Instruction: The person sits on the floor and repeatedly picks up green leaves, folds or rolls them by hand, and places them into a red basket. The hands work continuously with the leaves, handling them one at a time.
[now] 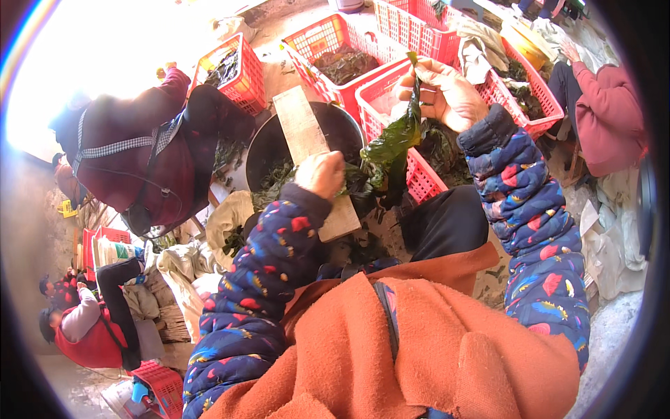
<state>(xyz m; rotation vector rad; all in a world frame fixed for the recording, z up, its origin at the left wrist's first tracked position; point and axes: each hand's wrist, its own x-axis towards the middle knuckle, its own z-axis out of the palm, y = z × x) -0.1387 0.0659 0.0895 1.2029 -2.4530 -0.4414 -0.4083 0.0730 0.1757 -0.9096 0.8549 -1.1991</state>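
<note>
My right hand point(445, 97) is raised above a red plastic crate point(374, 107) and pinches the top of a long dark green seaweed strip point(392, 141), which looks like kelp. The strip hangs down in folds towards my lap. My left hand point(322, 173) is curled and blurred over a wooden board point(301, 123); whether anything is inside it is hidden. The board spans a large round dark tub point(255, 157). More cut seaweed point(275, 183) lies in the tub beside the board.
Red crates of seaweed point(348, 63) stand beyond the tub, with a crate point(555, 112) further right. A co-worker in a maroon top point(131, 152) sits close on the left. Another person in a pink top point(610, 118) sits at right. Cloth sacks point(180, 272) lie at left.
</note>
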